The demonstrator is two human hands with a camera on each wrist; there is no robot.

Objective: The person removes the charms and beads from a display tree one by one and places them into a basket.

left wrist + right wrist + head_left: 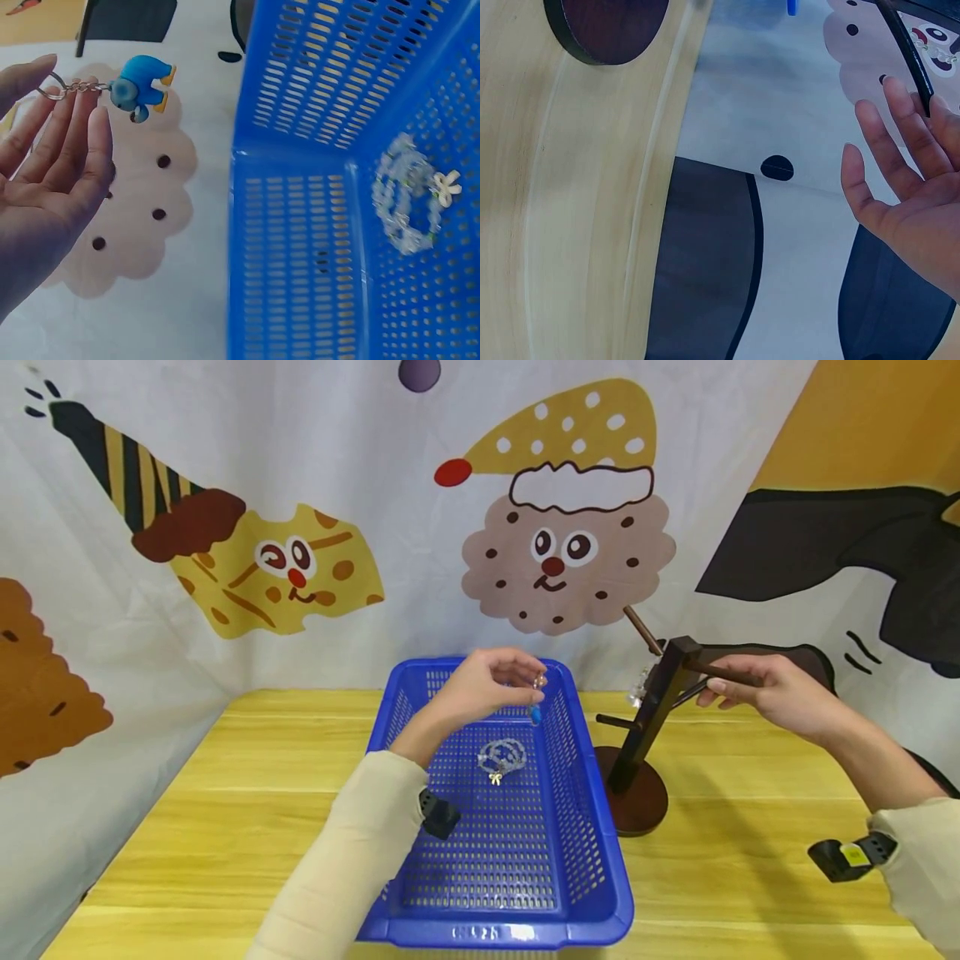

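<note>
My left hand [491, 683] pinches the metal ring of a keychain [139, 84] between thumb and fingers, above the far part of a blue plastic basket [625, 910]. A small blue animal figure with yellow feet dangles from its short chain. Inside the basket lie clear beaded bracelets [411, 174] with a pale bow charm. To the right, my right hand [780, 693] holds the end of a dark peg [909, 56] on a wooden stand [643, 731] with its fingertips. Something clear and beaded [639, 687] hangs on the stand's far-left side, partly hidden by the post.
The stand's round base [637, 810] rests on the yellow wood-grain table [247, 827], close against the basket's right side. Other pegs stick out from its post. Behind the table hangs a white cloth [420, 593] printed with cartoon snacks.
</note>
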